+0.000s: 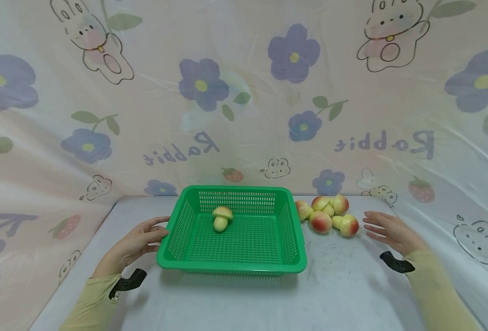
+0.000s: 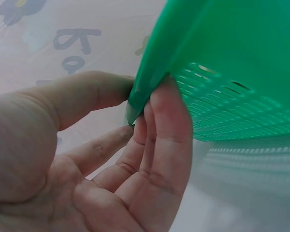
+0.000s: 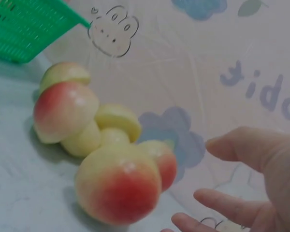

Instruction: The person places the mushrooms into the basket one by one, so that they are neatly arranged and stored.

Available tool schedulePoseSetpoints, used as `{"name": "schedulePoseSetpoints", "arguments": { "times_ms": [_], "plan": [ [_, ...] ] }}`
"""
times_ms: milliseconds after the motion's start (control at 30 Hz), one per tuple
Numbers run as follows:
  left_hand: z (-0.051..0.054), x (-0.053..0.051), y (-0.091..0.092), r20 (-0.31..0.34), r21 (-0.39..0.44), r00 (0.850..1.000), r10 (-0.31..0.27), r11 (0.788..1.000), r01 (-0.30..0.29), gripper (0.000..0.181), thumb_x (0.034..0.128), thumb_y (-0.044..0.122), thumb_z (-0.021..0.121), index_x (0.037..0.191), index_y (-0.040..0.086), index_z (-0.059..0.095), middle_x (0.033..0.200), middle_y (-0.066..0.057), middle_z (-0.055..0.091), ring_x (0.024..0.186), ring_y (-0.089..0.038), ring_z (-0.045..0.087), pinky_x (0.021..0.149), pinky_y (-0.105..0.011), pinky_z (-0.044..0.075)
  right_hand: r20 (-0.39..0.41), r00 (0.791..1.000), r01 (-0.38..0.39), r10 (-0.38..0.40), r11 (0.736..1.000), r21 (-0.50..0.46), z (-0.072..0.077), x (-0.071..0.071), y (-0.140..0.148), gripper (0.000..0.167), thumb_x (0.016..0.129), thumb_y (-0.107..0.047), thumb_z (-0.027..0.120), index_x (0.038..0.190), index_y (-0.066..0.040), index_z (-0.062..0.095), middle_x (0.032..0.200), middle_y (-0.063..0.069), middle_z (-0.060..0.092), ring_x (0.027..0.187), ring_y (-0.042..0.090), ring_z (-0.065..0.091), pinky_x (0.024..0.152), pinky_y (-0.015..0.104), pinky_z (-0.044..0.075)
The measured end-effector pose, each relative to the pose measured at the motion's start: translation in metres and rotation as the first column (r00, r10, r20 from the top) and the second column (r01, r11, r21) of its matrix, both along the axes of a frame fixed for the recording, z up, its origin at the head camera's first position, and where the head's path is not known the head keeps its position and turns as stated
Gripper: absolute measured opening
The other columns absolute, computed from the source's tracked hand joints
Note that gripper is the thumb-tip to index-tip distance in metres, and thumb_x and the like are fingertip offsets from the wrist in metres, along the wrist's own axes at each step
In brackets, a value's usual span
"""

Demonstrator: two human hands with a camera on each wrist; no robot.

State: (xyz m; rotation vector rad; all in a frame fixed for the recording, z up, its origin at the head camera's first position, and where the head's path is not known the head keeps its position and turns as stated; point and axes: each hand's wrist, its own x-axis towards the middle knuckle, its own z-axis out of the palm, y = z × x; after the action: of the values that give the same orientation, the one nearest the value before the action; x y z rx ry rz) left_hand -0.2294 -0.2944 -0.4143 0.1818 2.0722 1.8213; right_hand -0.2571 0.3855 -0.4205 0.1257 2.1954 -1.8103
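Observation:
A green basket (image 1: pixel 235 265) stands mid-table, one toy mushroom (image 1: pixel 222 218) with a pale yellow stem lying inside it toward the left. The left hand (image 1: pixel 134 246) pinches the basket's left rim (image 2: pixel 147 72), thumb on one side and fingers on the other in the left wrist view. Several red-and-yellow mushrooms (image 1: pixel 321 222) lie in a cluster just right of the basket. Beside that cluster, on its right, the right hand (image 1: pixel 394 231) is held with fingers extended, touching nothing; the right wrist view shows its fingers (image 3: pixel 232 208) apart from the nearest mushroom (image 3: pixel 121 186).
A white table (image 1: pixel 235 305) carries everything. Behind and at both sides hangs a pale cloth (image 1: pixel 244 138) printed with flowers, rabbits and lettering. Each wrist wears a black strap mount, the left one (image 1: pixel 129 281) near the table's left part and the right one (image 1: pixel 397 263) opposite.

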Motion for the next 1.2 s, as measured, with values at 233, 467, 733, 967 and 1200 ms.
{"name": "schedulePoseSetpoints", "arguments": {
  "times_ms": [233,467,733,967,1200],
  "plan": [
    [0.002,0.003,0.001,-0.007,-0.008,1.0,-0.004,1.0,0.004,0.069,0.0969,0.019,0.059,0.151,0.005,0.02,0.107,-0.011,0.061,0.094,-0.023,0.064,0.082,-0.042,0.053,0.101,0.994,0.054,-0.05,0.998,-0.035,-0.015,-0.003,-0.002,0.083,0.098,-0.044,0.05,0.149,0.008,0.01,0.146,0.03,0.02,0.118,0.027,0.046,0.1,0.041,0.041],
    [0.006,0.003,0.001,0.0,-0.025,1.0,-0.002,1.0,0.002,0.07,0.0964,0.02,0.06,0.152,0.005,0.02,0.108,-0.011,0.061,0.094,-0.023,0.064,0.082,-0.042,0.053,0.112,0.993,0.049,-0.045,0.998,-0.031,-0.024,-0.007,-0.007,0.081,0.099,-0.043,0.048,0.149,0.008,0.01,0.142,0.027,0.025,0.111,0.019,0.049,0.099,0.039,0.043],
    [0.008,0.004,0.002,0.004,-0.007,1.0,-0.013,1.0,0.013,0.07,0.0971,0.019,0.059,0.152,0.004,0.018,0.108,-0.011,0.062,0.094,-0.022,0.064,0.08,-0.04,0.053,0.087,0.996,0.036,-0.036,0.999,-0.01,-0.026,-0.011,-0.014,0.078,0.099,-0.042,0.051,0.148,0.007,0.016,0.141,0.021,0.03,0.111,0.016,0.046,0.098,0.037,0.044],
    [0.007,0.002,0.002,0.007,-0.02,1.0,-0.004,1.0,0.004,0.069,0.0968,0.019,0.059,0.152,0.005,0.019,0.109,-0.011,0.062,0.095,-0.023,0.064,0.081,-0.041,0.053,0.085,0.995,0.053,-0.057,0.998,0.042,-0.03,-0.018,-0.02,0.086,0.094,-0.04,0.061,0.15,0.006,0.014,0.122,0.0,0.048,0.106,0.013,0.047,0.093,0.032,0.047],
    [0.006,0.001,0.002,0.015,-0.018,1.0,0.014,1.0,-0.014,0.069,0.0958,0.019,0.061,0.151,0.005,0.022,0.107,-0.011,0.062,0.094,-0.023,0.064,0.081,-0.042,0.053,0.039,0.998,0.05,-0.057,0.986,0.157,-0.034,-0.02,-0.029,0.092,0.091,-0.045,0.062,0.15,0.006,0.013,0.144,0.024,0.031,0.108,0.015,0.048,0.093,0.033,0.045]
  ]
}}
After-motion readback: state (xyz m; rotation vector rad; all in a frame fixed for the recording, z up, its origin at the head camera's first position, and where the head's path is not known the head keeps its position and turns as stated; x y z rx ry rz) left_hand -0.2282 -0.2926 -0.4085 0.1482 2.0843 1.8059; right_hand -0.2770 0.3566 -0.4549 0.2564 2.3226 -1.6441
